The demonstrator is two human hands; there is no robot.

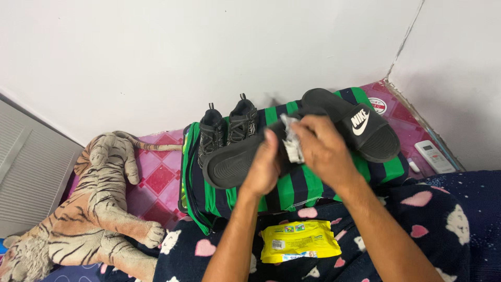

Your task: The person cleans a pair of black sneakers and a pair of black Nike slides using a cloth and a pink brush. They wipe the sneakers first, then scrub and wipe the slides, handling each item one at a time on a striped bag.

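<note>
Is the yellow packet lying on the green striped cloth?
No, the yellow packet lies on the dark blanket, nearer than the striped cloth.

Walls: plain white (209,52), cracked corner seam.
Bedding: pink checked sheet (159,177).
Left edge: grey ribbed panel (26,167).
</note>
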